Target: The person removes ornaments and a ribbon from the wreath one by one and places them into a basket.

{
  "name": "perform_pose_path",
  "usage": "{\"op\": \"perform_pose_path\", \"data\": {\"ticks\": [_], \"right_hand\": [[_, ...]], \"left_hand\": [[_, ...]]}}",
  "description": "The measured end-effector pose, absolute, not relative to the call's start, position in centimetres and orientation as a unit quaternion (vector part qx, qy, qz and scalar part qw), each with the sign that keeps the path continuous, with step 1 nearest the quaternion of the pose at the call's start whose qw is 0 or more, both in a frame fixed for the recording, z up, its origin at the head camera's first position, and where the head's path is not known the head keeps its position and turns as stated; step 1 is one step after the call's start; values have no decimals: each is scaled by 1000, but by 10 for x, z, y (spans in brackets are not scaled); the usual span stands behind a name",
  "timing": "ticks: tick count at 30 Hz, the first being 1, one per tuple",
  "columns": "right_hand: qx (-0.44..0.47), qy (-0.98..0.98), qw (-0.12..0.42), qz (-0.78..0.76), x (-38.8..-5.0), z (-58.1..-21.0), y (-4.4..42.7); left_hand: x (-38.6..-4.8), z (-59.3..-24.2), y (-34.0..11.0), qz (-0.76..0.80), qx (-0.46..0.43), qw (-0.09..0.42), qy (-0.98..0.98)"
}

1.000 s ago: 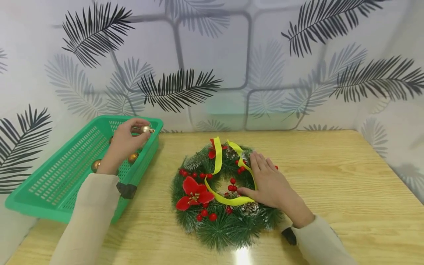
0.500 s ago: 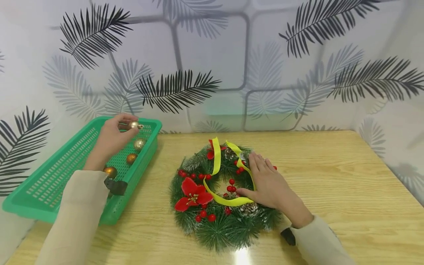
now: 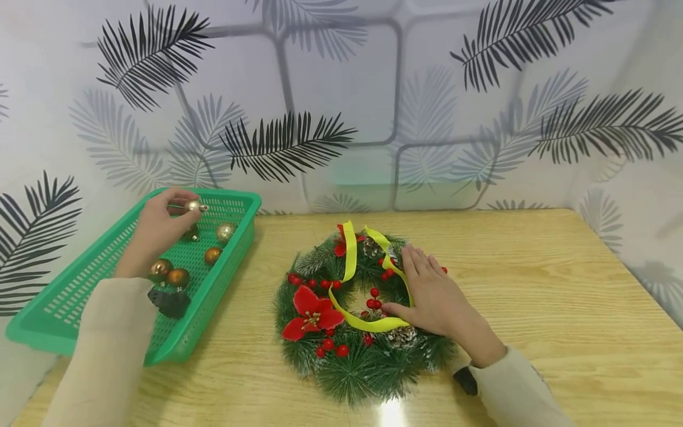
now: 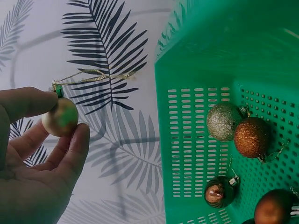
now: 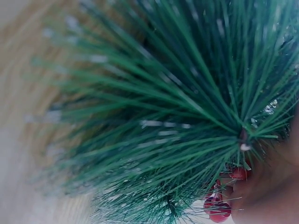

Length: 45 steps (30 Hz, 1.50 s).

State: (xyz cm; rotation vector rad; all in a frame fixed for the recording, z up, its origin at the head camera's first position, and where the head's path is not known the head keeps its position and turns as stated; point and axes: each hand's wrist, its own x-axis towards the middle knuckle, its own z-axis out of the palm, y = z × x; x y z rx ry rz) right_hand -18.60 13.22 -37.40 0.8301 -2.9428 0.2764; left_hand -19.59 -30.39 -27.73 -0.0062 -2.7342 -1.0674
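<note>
Above the green plastic basket (image 3: 246, 231), my left hand (image 3: 157, 228) pinches a shiny gold bauble (image 4: 60, 117) between thumb and fingers. A gold string loop (image 4: 93, 77) trails from the bauble's cap. Flat on the wreath's right side rests my right hand (image 3: 434, 296), its fingers straight. The wreath (image 3: 352, 367) is green with frosted tips, a red poinsettia flower (image 3: 312, 314), red berries and pine cones. Across it lies a yellow ribbon (image 3: 373, 324), its loose ends toward the back. In the right wrist view, pine needles (image 5: 187, 93) fill most of the picture.
Inside the basket lie several baubles, among them a glittery gold bauble (image 3: 225, 232), a glittery orange bauble (image 3: 213, 255) and a shiny copper bauble (image 3: 178, 277). Basket and wreath stand on a wooden table (image 3: 533, 284). Behind it rises a leaf-patterned wall (image 3: 341, 89).
My left hand has moved left over the basket with the gold bauble, uncovering more baubles below. My right hand stays on the wreath.
</note>
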Motion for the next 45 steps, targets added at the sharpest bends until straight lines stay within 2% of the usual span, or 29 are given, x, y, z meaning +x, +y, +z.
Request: {"op": "perform_pose_path", "data": {"ticks": [12,26,45], "right_hand": [[271,-957,41,95,-188,-374,135],[272,-956,37,99,-187,-372,133],[272,-957,36,92,-188,-376,134]], "left_hand": [[-190,-299,-319,-348,2,96,-932],[-189,-311,-316,-321,-9,85,-943],[-190,-321,-318,-293,-17,40,-955]]}}
